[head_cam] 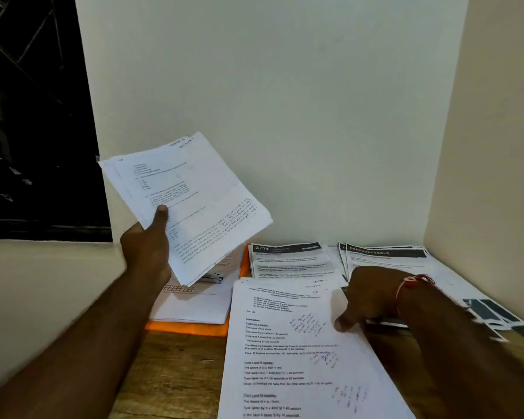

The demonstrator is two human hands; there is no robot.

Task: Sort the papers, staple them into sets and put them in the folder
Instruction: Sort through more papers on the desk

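Observation:
My left hand (147,246) holds a thin set of printed sheets (191,204) up in the air, thumb on the front page. My right hand (369,297) lies on the right edge of a printed page (291,352) with handwritten notes that lies on the desk; its fingers curl down at the paper's edge. An orange folder (194,328) lies flat at the left with white papers (194,303) on it. A small stapler (214,277) shows partly under the raised sheets.
Two stacks with dark headers lie at the back: one marked 2754 (288,261) and another fanned stack (387,257). More sheets with dark blocks (493,313) lie at the right edge. The wooden desk (170,373) sits in a corner between walls; a dark window is at the left.

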